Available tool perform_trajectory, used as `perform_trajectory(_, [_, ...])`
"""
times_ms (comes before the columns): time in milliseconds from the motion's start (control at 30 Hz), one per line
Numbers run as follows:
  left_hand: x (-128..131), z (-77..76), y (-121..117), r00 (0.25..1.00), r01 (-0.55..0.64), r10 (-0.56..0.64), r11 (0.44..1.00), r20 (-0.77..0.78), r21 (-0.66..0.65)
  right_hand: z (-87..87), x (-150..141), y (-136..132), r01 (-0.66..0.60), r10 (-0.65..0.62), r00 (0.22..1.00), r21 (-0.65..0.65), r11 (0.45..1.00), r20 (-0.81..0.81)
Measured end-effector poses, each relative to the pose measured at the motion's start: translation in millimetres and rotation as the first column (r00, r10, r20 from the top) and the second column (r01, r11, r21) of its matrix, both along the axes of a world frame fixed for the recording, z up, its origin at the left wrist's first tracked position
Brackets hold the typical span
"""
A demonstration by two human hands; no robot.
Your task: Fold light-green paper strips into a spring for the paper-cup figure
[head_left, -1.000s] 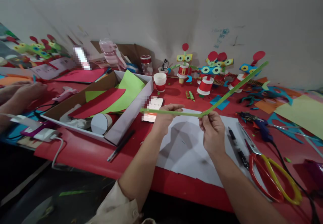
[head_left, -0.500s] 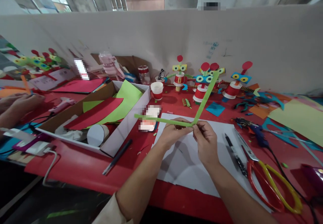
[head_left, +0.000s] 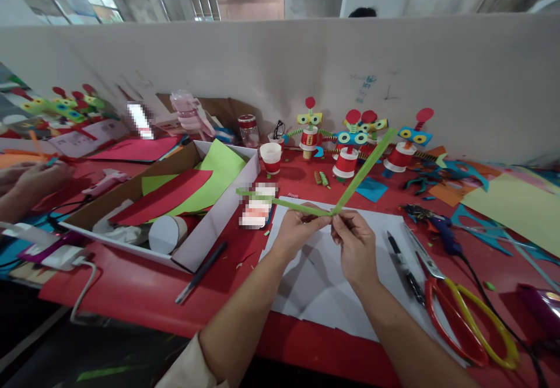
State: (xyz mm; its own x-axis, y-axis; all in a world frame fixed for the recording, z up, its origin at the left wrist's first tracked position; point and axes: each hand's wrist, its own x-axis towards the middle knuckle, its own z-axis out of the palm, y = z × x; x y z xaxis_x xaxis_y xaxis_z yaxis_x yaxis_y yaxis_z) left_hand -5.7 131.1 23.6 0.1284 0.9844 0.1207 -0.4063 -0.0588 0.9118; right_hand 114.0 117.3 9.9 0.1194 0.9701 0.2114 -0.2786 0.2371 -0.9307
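Observation:
Two long green paper strips meet in a V above a white sheet (head_left: 385, 283) on the red table. My left hand (head_left: 300, 231) pinches the strip (head_left: 271, 199) that runs left over a phone. My right hand (head_left: 355, 245) pinches the joint and the other strip (head_left: 365, 169), which rises to the upper right. Both hands are closed on the strips where these meet.
A white box (head_left: 219, 224) with green and red paper and a tape roll stands at left. Red-and-yellow scissors (head_left: 468, 312), a black pen (head_left: 405, 268) and a glue gun (head_left: 441, 227) lie at right. Cup-and-paper figures (head_left: 345, 143) line the wall. Another person's hands (head_left: 26, 184) work at far left.
My hands have come closer together at the strips' joint. The right strip swung up steeply, then tilted back toward the right. The view has shifted to show more of the wall.

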Motion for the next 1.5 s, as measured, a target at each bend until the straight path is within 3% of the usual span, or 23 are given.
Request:
perform_trajectory(467, [1.4,-1.5,1.8,0.992,-0.105,0.106,0.994,0.075,-0.021,-0.1,-3.7,0.2,-0.041,0.039,0.996,0.012,0.999,0.086])
perform_trajectory(567, [1.4,-6.3,1.9,0.987,-0.157,0.159,0.987,0.04,-0.037,0.7,-3.2,-0.8,-0.018,0.017,0.989,0.002,1.0,0.149])
perform_trajectory(733, [3.5,-8.7,0.6,0.948,-0.282,0.292,0.955,-0.125,0.092,-3.0,-0.7,-1.0,-0.003,-0.008,0.979,0.051,0.999,0.202])
perform_trajectory(833, [5.5,-5.6,-1.8,0.957,-0.244,0.253,0.967,-0.146,0.073,-6.0,-0.2,0.6,-0.006,-0.002,0.99,0.051,0.999,0.143])
perform_trajectory(967, [7.7,-1.5,-4.5,0.994,-0.104,0.102,0.994,-0.041,-0.032,-6.3,-0.4,2.0,-0.013,0.013,1.0,0.02,1.0,0.004])
perform_trajectory(1133, [7.4,-2.6,-3.2,0.989,-0.145,0.141,0.986,-0.051,-0.081,-2.9,-1.6,1.7,-0.052,0.051,0.998,-0.031,0.998,-0.045])
perform_trajectory(1300, [7.0,-5.3,-2.3,0.985,-0.16,0.157,0.986,-0.078,-0.039,-4.9,-1.2,-0.4,-0.045,0.045,0.998,-0.01,0.999,0.037])
perform_trajectory(1500, [9.8,3.6,-6.3,0.991,-0.087,0.096,0.992,0.094,-0.095,-7.3,0.4,-3.5,-0.019,0.014,0.994,0.045,0.999,0.111])
